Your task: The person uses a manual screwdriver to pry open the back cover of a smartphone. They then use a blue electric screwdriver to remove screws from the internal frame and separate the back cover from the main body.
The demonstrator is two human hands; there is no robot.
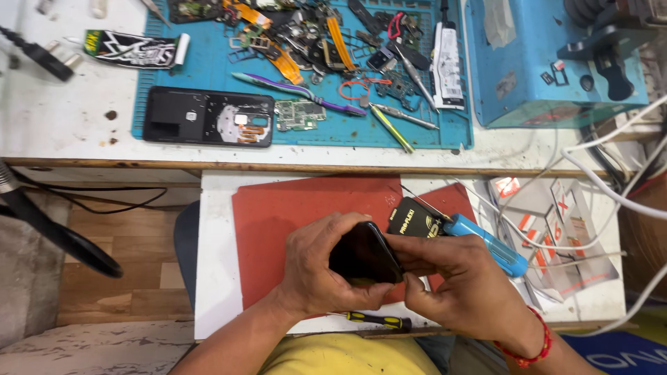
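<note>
Your left hand [316, 267] was wrapped around the dark phone [365, 255], and your right hand [462, 281] pinched its lower edge. Held tilted above the red mat [278, 208], it could have slipped had either grip loosened.

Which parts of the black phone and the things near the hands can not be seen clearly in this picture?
- Black phone, head view: its lower edge and far face are covered by the left hand and right hand.
- Right thumb tip at the phone's edge: too small to tell what it presses.
- Yellow-black screwdriver: its tip is hidden under the left wrist.
- Blue screwdriver: partly behind the right hand.
</note>
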